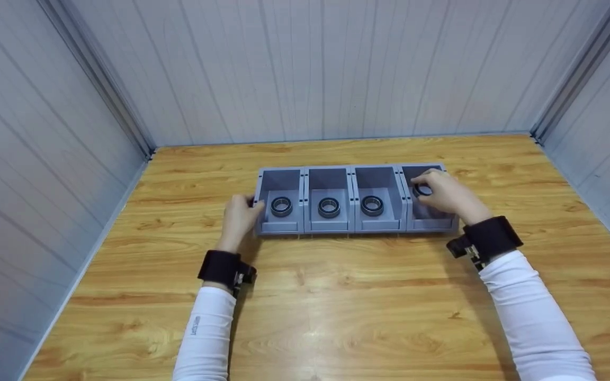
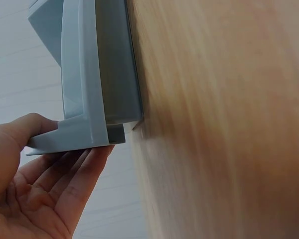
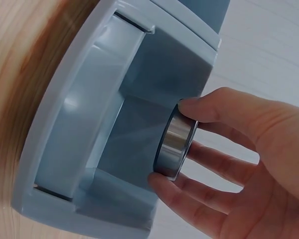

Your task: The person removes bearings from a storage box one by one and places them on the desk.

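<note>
From where I stand, the table (image 1: 305,286) has glossy, honey-brown wood grain, and the pale wall (image 1: 305,74) beyond its far edge is streaked with thin grey lines. On it sits a row of four grey bins (image 1: 330,227), smooth plastic boxes, open on top and with low front lips on the near side. The held ring (image 3: 174,142) is a short, thick hoop of shiny metal with dark edges, its outer band smooth and bright. Three matching rings lie flat, one per bin: the left ring (image 1: 281,214), the middle ring (image 1: 329,215) and the right ring (image 1: 372,212). The person's hands are well apart, at opposite ends of the row. The right hand (image 1: 450,196) pinches the held ring between thumb and fingertips at the opening of the rightmost bin (image 1: 432,224); whether the ring touches the plastic I can't tell. The left hand (image 1: 238,219) grips the side wall of the leftmost bin (image 1: 282,227), thumb on one face and fingers on the other, well to the left of the held ring.
</note>
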Demonstrator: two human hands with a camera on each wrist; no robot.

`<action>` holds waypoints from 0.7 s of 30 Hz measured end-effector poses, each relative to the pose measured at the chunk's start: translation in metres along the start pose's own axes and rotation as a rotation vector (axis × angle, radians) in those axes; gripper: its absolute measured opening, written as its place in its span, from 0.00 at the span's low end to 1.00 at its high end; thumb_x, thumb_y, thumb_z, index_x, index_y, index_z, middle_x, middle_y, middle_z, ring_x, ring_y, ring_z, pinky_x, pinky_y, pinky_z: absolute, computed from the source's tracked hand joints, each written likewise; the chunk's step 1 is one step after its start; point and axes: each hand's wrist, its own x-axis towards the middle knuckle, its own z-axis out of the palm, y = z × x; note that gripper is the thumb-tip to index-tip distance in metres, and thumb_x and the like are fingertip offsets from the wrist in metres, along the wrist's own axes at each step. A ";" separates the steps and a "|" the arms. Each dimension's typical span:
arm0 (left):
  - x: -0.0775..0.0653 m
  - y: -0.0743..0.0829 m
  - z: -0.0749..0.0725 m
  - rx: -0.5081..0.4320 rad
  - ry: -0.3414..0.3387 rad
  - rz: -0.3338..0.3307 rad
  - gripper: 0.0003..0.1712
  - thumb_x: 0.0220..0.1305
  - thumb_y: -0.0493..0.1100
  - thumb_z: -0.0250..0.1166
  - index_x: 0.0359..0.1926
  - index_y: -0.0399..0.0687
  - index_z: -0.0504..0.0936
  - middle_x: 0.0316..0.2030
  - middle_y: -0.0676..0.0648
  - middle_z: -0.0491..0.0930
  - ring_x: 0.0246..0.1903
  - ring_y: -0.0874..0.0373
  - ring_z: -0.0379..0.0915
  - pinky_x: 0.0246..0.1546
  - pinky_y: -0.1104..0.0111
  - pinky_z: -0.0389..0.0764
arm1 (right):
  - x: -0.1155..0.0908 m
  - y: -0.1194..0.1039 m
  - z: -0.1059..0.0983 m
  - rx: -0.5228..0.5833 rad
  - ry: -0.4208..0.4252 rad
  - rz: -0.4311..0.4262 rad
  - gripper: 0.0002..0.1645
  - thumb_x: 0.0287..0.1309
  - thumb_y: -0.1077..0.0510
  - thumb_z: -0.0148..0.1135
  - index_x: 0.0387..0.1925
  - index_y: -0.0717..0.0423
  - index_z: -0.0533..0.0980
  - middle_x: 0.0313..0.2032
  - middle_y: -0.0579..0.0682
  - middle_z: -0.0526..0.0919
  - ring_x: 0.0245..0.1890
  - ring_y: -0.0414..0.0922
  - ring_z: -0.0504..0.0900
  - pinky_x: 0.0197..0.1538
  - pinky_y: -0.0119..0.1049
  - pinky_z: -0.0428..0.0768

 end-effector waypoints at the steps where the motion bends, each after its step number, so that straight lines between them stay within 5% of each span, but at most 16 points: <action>1: 0.000 0.000 0.000 0.001 0.004 0.004 0.19 0.55 0.40 0.59 0.47 0.35 0.77 0.35 0.40 0.79 0.28 0.54 0.74 0.29 0.67 0.76 | 0.000 0.000 0.000 0.000 0.002 0.000 0.28 0.47 0.65 0.58 0.53 0.69 0.68 0.49 0.66 0.72 0.49 0.58 0.68 0.52 0.52 0.65; 13: 0.001 -0.001 -0.001 0.039 0.007 0.015 0.17 0.55 0.41 0.59 0.44 0.36 0.79 0.36 0.40 0.80 0.32 0.52 0.74 0.36 0.63 0.74 | -0.003 -0.003 -0.005 -0.020 0.028 -0.019 0.28 0.46 0.64 0.60 0.52 0.68 0.69 0.49 0.64 0.72 0.51 0.59 0.67 0.53 0.52 0.64; 21: 0.001 0.000 -0.001 0.049 0.009 -0.005 0.17 0.54 0.41 0.60 0.45 0.37 0.79 0.37 0.39 0.79 0.33 0.51 0.74 0.38 0.63 0.74 | -0.004 -0.005 -0.008 -0.008 0.004 -0.012 0.28 0.48 0.64 0.59 0.54 0.67 0.68 0.51 0.65 0.70 0.39 0.53 0.72 0.42 0.47 0.71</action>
